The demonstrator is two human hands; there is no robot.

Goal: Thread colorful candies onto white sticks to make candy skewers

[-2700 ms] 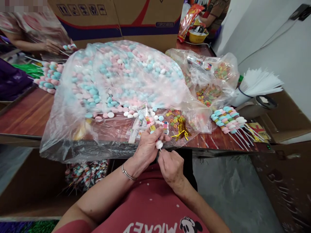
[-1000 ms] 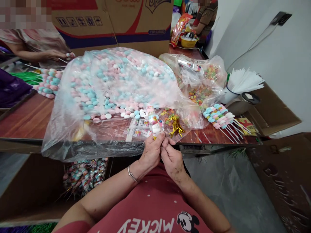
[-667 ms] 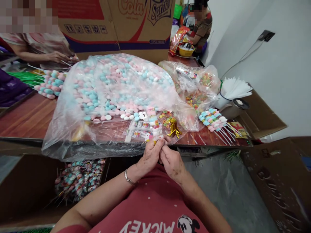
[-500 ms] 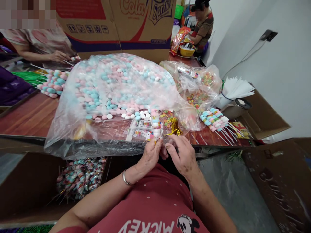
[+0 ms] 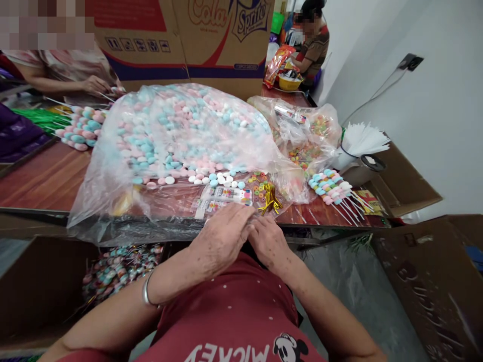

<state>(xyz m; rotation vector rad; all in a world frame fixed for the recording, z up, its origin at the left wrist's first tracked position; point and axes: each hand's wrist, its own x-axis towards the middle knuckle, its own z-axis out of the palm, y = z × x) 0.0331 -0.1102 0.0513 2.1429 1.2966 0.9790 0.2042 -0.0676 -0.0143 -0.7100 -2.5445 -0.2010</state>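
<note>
Both hands met at the near edge of the table [image 5: 45, 176], close against the person's body. The left hand [image 5: 222, 236] lay palm down with its fingers curled over the fingertips of the right hand [image 5: 269, 244], which was tucked in beneath them. Whatever sat between the fingers was covered, so I could not tell whether either hand gripped anything. It looked like fine fingertip work done low at the table edge.

Nearest were the gold twist ties [image 5: 269, 198], a small bundle just beyond the knuckles, and the printed wrappers [image 5: 222, 197] lying flat just beside it. Both lay on the loose skirt of plastic that spread from the big candy bag [image 5: 181, 130], and a reach for either would call for a light pinch, so as not to drag the film or the loose candies [image 5: 211, 178] scattered behind them.

Farther right lay a row of finished candy skewers [image 5: 332, 187], a second bag of ring sweets [image 5: 309, 136] and a cup of white sticks [image 5: 362, 141]. Below the table a box of wrapped skewers [image 5: 121, 266] stood at the left. Across the table a co-worker's hand [image 5: 94, 85] was at more skewers, before a cardboard carton [image 5: 188, 35].
</note>
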